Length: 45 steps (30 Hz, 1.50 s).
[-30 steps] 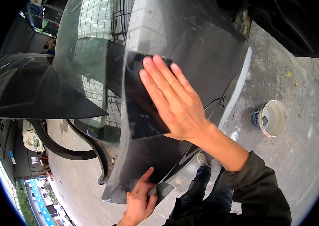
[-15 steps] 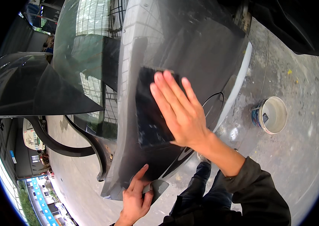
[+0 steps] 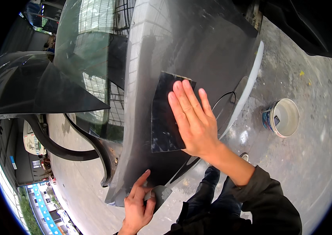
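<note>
My right hand (image 3: 197, 125) lies flat, fingers outstretched, on a black sheet of sandpaper (image 3: 166, 121). The sheet rests against the dull dark-grey body panel (image 3: 205, 55) of a car, and pale smudges mark its lower part. The palm and fingers cover its right side. Lower down, my left hand (image 3: 138, 205) is closed around a curled grey sheet (image 3: 161, 196), whose kind I cannot make out. Its index finger stretches up and touches or nearly touches the panel; the contact is unclear.
A white-rimmed bucket (image 3: 285, 117) with a small dark piece inside stands on the stained concrete floor (image 3: 311, 156) at right. The car's rear glass (image 3: 91, 51) is to the left, beside a raised dark panel (image 3: 44, 90). My legs and shoes show below.
My right hand has slid rightward and slightly down over the panel, and the black sandpaper has shifted right with it. My left hand has barely moved, still closed around the grey sheet.
</note>
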Available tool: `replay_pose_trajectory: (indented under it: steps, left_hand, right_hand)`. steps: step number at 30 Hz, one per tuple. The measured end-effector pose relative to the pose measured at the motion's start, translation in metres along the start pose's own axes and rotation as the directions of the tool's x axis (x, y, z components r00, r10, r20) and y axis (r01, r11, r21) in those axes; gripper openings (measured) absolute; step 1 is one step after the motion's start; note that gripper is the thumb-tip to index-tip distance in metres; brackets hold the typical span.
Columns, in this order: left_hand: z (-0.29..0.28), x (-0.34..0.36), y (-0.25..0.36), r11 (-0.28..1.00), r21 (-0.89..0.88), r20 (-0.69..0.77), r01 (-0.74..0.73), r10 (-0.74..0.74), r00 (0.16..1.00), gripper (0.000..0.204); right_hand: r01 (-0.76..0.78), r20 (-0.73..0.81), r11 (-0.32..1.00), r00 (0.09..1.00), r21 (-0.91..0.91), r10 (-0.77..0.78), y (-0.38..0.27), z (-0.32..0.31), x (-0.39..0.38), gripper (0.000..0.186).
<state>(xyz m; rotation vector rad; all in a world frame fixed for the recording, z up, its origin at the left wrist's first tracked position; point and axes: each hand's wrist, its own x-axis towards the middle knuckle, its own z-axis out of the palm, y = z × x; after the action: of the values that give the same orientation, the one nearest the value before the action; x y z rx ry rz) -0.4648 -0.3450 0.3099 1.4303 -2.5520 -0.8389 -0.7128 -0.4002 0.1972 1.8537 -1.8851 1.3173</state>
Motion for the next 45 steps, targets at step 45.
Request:
replay_pose_trajectory:
  steps: [45]
  left_hand:
    - [-0.017, 0.0, 0.008, 0.998, -0.043, -0.039, 0.042, -0.044, 0.998, 0.007]
  right_hand:
    - [-0.011, -0.054, 1.0, 0.999, -0.006, 0.01, 0.003, -0.013, 0.036, 0.064]
